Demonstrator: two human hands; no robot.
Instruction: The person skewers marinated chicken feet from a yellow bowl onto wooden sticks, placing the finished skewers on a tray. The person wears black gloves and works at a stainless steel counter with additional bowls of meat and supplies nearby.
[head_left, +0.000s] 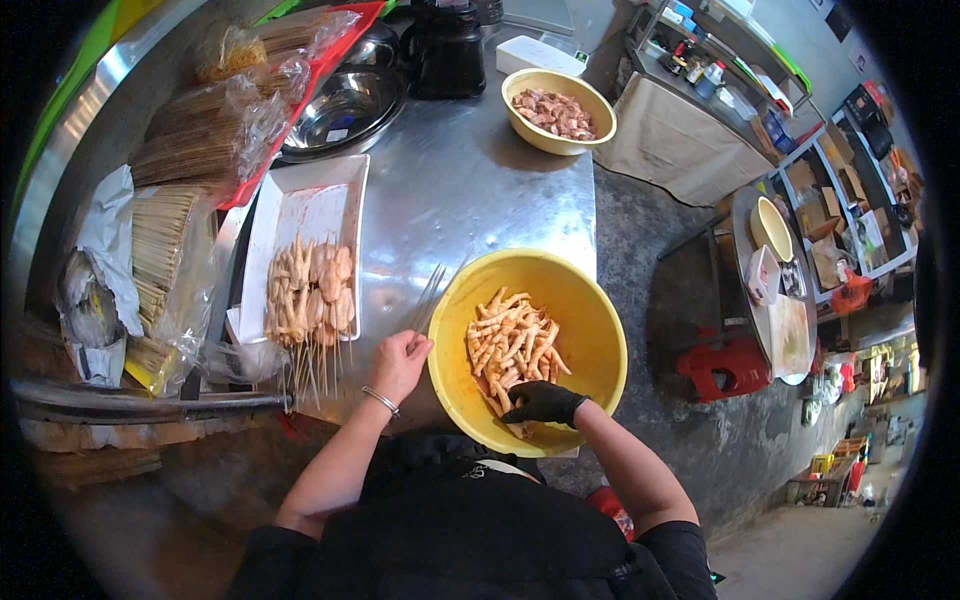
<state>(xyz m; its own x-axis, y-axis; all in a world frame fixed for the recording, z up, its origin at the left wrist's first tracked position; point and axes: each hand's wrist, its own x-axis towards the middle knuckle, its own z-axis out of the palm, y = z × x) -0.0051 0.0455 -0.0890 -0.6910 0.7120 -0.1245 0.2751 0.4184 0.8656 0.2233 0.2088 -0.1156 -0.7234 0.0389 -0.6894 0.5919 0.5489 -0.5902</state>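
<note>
Thin skewers (426, 301) fan upward from the pinched fingers of my left hand (400, 361), beside a large yellow bowl (592, 322). Inside that bowl lies a heap of marinated chicken feet (517, 337). My right hand (546, 403), in a black glove, reaches over the bowl's near side and touches the lower feet; its fingertips are partly hidden, so a firm grip cannot be confirmed. To the left, a white tray (307, 187) carries skewered chicken feet (289, 292) and other skewered chicken pieces (331, 285), their sticks pointing towards me.
Bundled bamboo skewers (161, 247) in plastic line the left side. Stacked steel bowls (341, 112) stand behind the tray. A cream bowl of raw meat pieces (553, 115) sits at the steel table's (435, 202) far right. On the floor is a red stool (720, 367).
</note>
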